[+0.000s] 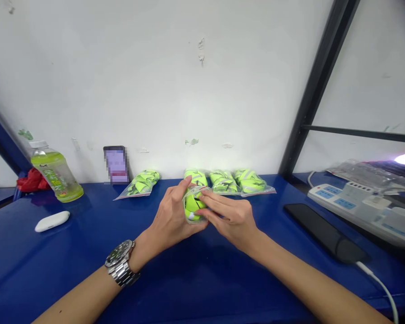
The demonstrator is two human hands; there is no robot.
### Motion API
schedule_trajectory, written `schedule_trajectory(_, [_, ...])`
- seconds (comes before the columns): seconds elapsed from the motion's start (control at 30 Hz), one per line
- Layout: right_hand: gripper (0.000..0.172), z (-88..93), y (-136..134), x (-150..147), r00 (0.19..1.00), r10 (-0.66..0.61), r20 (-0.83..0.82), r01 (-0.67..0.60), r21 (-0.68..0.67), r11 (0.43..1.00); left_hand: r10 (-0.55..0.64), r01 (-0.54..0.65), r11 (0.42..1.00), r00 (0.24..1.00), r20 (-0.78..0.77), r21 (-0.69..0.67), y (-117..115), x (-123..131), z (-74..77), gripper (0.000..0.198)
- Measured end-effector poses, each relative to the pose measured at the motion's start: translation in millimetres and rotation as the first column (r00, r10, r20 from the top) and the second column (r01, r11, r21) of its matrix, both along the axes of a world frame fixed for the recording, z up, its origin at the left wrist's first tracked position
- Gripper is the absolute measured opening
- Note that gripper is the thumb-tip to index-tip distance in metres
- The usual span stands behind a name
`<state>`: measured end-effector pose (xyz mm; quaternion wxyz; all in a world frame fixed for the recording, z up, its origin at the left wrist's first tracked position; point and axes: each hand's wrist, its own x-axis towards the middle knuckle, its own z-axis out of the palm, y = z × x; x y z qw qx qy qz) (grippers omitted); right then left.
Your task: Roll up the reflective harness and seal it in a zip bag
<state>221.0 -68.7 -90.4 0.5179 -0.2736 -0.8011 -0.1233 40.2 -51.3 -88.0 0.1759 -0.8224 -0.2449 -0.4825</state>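
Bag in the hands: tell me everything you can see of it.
The bag looks like thin, clear plastic around a bright yellow-green bundle with dark and pale patches. Whether it is sealed cannot be told. The left hand cradles it; the right hand grips its right side, over the blue table.

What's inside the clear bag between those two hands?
The bag shows bright yellow-green material with black lines and a whitish patch low down. The left hand and right hand cover its sides, hiding the rest.
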Motion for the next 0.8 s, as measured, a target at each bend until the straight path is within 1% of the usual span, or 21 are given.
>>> schedule_trajectory(0.07, [0.034, 3.2, -7, -2, 0.997, -0.006, 0.083, 0.011, -0.056, 0.998, 0.022, -0.021, 0.999, 1.0, 0.016, -0.035, 0, -1, -1.1, 0.1])
schedule_trajectory(0.13, [0.048, 8.3, -15, -6, 0.987, -0.019, 0.16, 0.044, -0.154, 0.987, 0.038, -0.037, 0.999, 0.998, 0.044, -0.029, -1, -1, -2.1, 0.098])
schedule_trajectory(0.17, [0.051, 11.1, -17, -8, 0.982, -0.01, 0.188, 0.048, -0.201, 0.978, 0.036, -0.036, 0.999, 0.998, 0.058, -0.013, -2, 0, -2.6, 0.097])
schedule_trajectory(0.2, [0.05, 13.6, -19, -9, 0.977, 0.016, 0.213, 0.038, -0.246, 0.969, 0.024, -0.024, 1.0, 0.998, 0.065, 0.011, -2, 1, -3.2, 0.096])
schedule_trajectory(0.27, [0.04, 17.8, -19, -9, 0.963, 0.098, 0.251, -0.01, -0.33, 0.944, -0.015, 0.012, 0.998, 0.998, 0.053, 0.069, -2, 4, -4.9, 0.094])
schedule_trajectory(0.33, [0.032, 20.3, -16, -6, 0.94, 0.201, 0.276, -0.066, -0.433, 0.899, -0.043, 0.04, 0.994, 0.999, 0.027, 0.106, -1, 6, -7.2, 0.092])
schedule_trajectory(0.4, [0.029, 21.7, -12, -2, 0.917, 0.28, 0.283, -0.095, -0.528, 0.844, -0.042, 0.041, 0.995, 0.999, 0.015, 0.095, -2, 8, -8.3, 0.092])
schedule_trajectory(0.43, [0.027, 22.3, -10, 1, 0.908, 0.304, 0.287, -0.102, -0.554, 0.826, -0.03, 0.029, 0.997, 0.999, 0.013, 0.074, -2, 8, -7.7, 0.092])
schedule_trajectory(0.47, [0.027, 22.9, -8, 5, 0.901, 0.316, 0.297, -0.105, -0.559, 0.823, -0.015, 0.014, 0.999, 1.0, 0.009, 0.04, -3, 9, -5.9, 0.092])
schedule_trajectory(0.5, [0.029, 23.7, -7, 8, 0.897, 0.313, 0.312, -0.103, -0.54, 0.835, 0.002, -0.002, 1.0, 1.0, -0.004, -0.01, -5, 8, -2.8, 0.093])
schedule_trajectory(0.6, [0.047, 28.0, 0, 19, 0.889, 0.261, 0.376, -0.088, -0.419, 0.904, 0.028, -0.041, 0.979, 0.997, -0.068, -0.2, -9, 6, 14.1, 0.091])
schedule_trajectory(0.63, [0.048, 29.9, 3, 22, 0.883, 0.245, 0.401, -0.083, -0.38, 0.921, 0.026, -0.044, 0.969, 0.997, -0.077, -0.242, -10, 5, 21.4, 0.085])
schedule_trajectory(0.67, [0.043, 31.7, 7, 26, 0.874, 0.232, 0.426, -0.078, -0.349, 0.934, 0.014, -0.037, 0.963, 0.996, -0.085, -0.267, -11, 4, 29.1, 0.076])
schedule_trajectory(0.73, [0.027, 34.1, 14, 33, 0.853, 0.224, 0.471, -0.075, -0.315, 0.946, -0.036, -0.007, 0.959, 0.989, -0.145, -0.285, -11, 0, 43.9, 0.053])
schedule_trajectory(0.77, [0.02, 34.4, 17, 35, 0.844, 0.231, 0.485, -0.078, -0.316, 0.946, -0.063, -0.002, 0.955, 0.976, -0.208, -0.297, -10, -2, 50.5, 0.044])
schedule_trajectory(0.8, [0.016, 34.0, 20, 37, 0.839, 0.241, 0.488, -0.081, -0.327, 0.942, -0.086, -0.01, 0.949, 0.954, -0.288, -0.315, -10, -4, 56.4, 0.039])
